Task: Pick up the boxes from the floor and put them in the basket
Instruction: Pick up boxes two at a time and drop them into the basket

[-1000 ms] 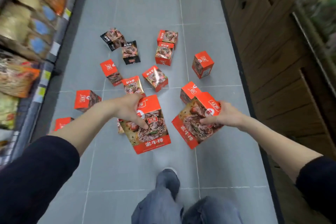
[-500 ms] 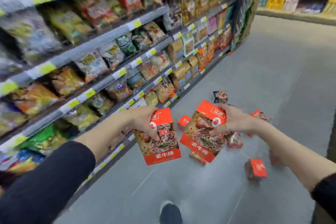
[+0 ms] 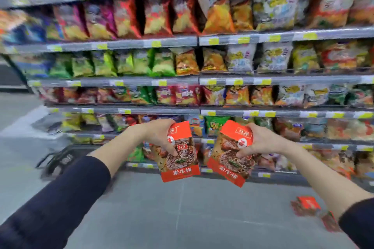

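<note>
Two red boxes, centre frame, held upright off the floor (image 3: 182,218): left hand (image 3: 159,135) pinching left box (image 3: 180,159) by its top, right hand (image 3: 261,139) pinching right box (image 3: 228,159) likewise, presumably for carrying to the dark basket (image 3: 60,159) at left; spare boxes (image 3: 307,205) lying lower right.
</note>
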A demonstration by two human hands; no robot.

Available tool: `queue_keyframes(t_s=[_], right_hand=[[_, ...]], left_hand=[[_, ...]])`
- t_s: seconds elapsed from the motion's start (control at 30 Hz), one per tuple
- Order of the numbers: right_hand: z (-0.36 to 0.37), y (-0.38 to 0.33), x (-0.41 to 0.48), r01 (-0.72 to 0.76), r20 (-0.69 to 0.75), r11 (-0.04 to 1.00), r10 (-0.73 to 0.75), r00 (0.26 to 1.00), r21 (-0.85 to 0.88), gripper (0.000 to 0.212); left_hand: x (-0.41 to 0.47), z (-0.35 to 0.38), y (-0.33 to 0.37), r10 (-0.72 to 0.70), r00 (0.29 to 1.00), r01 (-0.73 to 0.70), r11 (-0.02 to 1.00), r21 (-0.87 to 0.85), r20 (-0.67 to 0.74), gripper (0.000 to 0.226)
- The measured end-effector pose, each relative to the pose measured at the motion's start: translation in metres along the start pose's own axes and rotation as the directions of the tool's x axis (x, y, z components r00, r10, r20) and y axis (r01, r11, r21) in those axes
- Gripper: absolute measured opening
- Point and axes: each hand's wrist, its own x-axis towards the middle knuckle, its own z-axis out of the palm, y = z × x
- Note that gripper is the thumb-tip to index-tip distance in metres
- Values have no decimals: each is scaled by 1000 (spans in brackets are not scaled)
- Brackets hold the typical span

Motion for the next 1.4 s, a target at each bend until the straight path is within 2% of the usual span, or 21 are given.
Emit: queue_keyframes(t_s=[0.13,0.3,0.4,0.53,0.63,0.8,1.0,1.1,1.27,1.4], right_hand=[[52,-112,31,186,89,982,-184,979,-18,89],[122,-245,54,401,231,914,-376,898,-70,97],[161,-318,66,514,275,854,-477,835,-83,94],[209,-400,82,624,353,778,-565,746,-73,100],[241,-453,99,681,409,731,-611,677,-34,90],[291,-534,147,757,470,653,-663,583,-18,87],[336,-627,229,799,518,601,-686,511,7,80],[350,-668,271,804,550,593,-687,476,46,75],[380,-727,341,806,584,589,-676,450,62,80],[403,-761,387,802,589,594,-668,455,55,85]], left_hand=[[-99,-6,-98,-202,977,201,979,-17,-75,100],[-216,0,-200,-415,903,402,908,-119,-113,99],[-278,6,-246,-513,844,480,852,-208,-156,96],[-342,14,-297,-612,772,553,779,-295,-171,89],[-372,18,-336,-675,719,601,723,-340,-163,86],[-393,16,-412,-751,646,673,645,-362,-138,88],[-385,-12,-513,-800,594,717,573,-396,-84,86],[-380,-29,-563,-810,577,727,569,-385,-107,80],[-365,-52,-646,-824,558,728,544,-417,-102,81],[-349,-66,-710,-815,571,733,561,-384,-99,85]])
